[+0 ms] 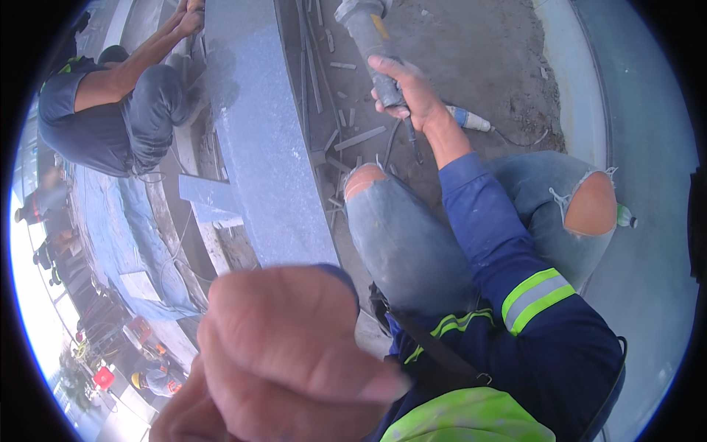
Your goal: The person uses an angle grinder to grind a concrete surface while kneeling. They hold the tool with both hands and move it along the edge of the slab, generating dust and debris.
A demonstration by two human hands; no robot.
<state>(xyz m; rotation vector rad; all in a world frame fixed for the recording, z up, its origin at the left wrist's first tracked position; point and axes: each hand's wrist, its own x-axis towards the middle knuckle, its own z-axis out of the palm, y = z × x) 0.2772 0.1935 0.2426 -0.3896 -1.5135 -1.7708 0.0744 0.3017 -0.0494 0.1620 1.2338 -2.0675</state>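
My right hand (412, 92) is wrapped round the dusty grey body of an angle grinder (362, 40), held out ahead over the ground. The grinder's head reaches the upper edge of the view, and its disc cannot be made out. Very close to the camera, my left hand (287, 346) is raised with its fingers curled in, large and blurred. What it holds, if anything, is hidden. Beyond it runs a long grey stone slab (258, 125), left of my knees, with a damp-looking dark patch near its far left edge.
A co-worker (103, 118) crouches at the far left, hands at the slab's far end. Stone offcuts (361, 138) litter the dirt. A blue-and-white plug connector (469, 119) with cable lies by my right forearm. A bottle (626, 216) lies beside my right knee. Blue sheeting (132, 236) spreads at left.
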